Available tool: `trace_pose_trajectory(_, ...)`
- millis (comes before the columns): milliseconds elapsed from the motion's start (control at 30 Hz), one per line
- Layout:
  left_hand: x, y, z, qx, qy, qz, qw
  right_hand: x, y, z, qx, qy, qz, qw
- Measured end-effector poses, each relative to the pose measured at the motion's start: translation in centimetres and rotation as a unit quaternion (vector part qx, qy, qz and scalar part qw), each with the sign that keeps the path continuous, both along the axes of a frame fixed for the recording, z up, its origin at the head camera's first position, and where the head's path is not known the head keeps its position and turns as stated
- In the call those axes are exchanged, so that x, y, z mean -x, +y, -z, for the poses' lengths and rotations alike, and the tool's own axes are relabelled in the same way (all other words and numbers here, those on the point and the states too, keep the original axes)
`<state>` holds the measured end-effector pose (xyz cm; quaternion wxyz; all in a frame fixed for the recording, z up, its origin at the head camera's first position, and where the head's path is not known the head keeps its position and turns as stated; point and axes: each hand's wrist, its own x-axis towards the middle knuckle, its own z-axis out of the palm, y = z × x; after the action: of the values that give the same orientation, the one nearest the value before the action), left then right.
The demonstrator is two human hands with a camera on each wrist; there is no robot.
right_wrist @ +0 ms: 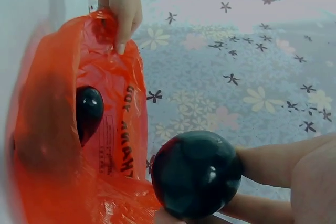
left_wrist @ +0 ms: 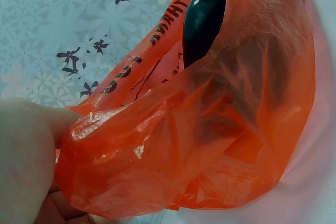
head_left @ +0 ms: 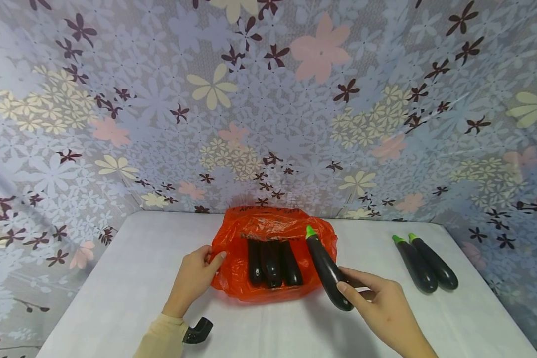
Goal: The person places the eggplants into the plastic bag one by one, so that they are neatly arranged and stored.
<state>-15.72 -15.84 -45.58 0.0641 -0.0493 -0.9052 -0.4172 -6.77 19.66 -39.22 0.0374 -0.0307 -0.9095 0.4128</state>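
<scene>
An orange-red plastic bag (head_left: pixel 232 293) lies with its mouth open on the white table, and three dark eggplants (head_left: pixel 271 263) are inside it. My left hand (head_left: pixel 198 276) pinches the bag's left rim between thumb and fingers. In my right hand (head_left: pixel 380 303) is another eggplant (head_left: pixel 324 268), gripped near its thick end, with its green stem tip pointing over the bag's right side. The right wrist view shows the round end of this held eggplant (right_wrist: pixel 197 174) close up. In the left wrist view the bag film (left_wrist: pixel 157 145) partly hides an eggplant (left_wrist: pixel 203 22).
Two more eggplants (head_left: pixel 425 263) lie side by side on the right of the white table (head_left: pixel 147 248). A floral-patterned covering (head_left: pixel 268 124) rises behind the table. A black curved piece (head_left: pixel 199 331) sits at the left wrist.
</scene>
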Motion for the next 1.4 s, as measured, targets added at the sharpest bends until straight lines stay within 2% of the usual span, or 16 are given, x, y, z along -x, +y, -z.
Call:
trace_pose_trajectory(167,0.0,0.0,0.0,0.0,-0.004,-0.001,1.0,0.1,-0.3,0.3,-0.005,-0.009,-0.011,1.0)
trace_pose_trajectory(333,0.0,0.0,-0.1,0.002,-0.004,-0.002,1.0,0.2,-0.7,0.6,-0.011,-0.036,-0.023,0.999)
trace_pose_trajectory(633,0.1,-0.1,-0.1,0.004,-0.001,0.0,1.0,0.5,-1.4,1.0,0.018,-0.064,-0.039,0.997)
trace_pose_trajectory(1033,0.2,-0.1,-0.1,0.004,-0.007,-0.001,1.0,1.5,-2.1,1.5,0.028,-0.041,-0.067,0.997)
trace_pose_trajectory(1400,0.4,-0.2,-0.2,0.005,-0.003,0.003,1.0,2.3,-3.0,1.8,0.04,-0.035,-0.065,0.996)
